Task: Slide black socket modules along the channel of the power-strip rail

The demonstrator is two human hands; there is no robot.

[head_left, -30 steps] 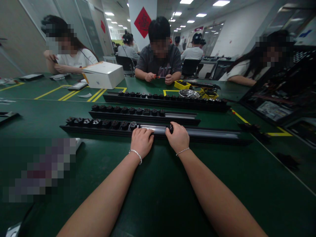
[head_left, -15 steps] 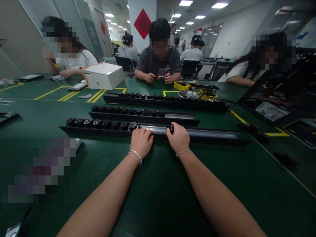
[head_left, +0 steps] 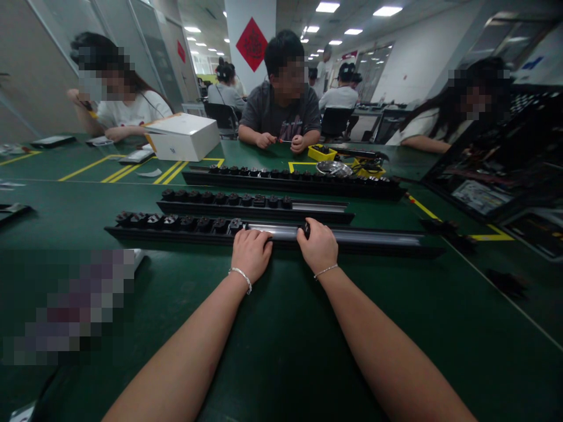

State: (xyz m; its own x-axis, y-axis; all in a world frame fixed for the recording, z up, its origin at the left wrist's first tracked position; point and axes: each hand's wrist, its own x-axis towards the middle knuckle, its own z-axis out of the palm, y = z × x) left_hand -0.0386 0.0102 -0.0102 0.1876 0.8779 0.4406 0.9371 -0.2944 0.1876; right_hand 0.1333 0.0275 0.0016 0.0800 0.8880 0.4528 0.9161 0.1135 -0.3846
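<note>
Almost nothing has shifted — the left hand (head_left: 251, 253) stays flat on the nearest black rail (head_left: 373, 239) on the green counter (head_left: 281, 328), while the right hand (head_left: 317, 246) still pinches a small black socket piece (head_left: 306, 228) against the rail's bare channel — work paused mid-seating.

3 black socket rails (head_left: 373, 237), 1 white box (head_left: 185, 138), 2 yellow trays (head_left: 322, 153), approx. 3 ppl opposite.

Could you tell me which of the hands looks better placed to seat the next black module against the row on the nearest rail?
Probably the right hand: it pinches a black module on the nearest rail. The left hand rests flat beside the filled row, seemingly steadying.
</note>
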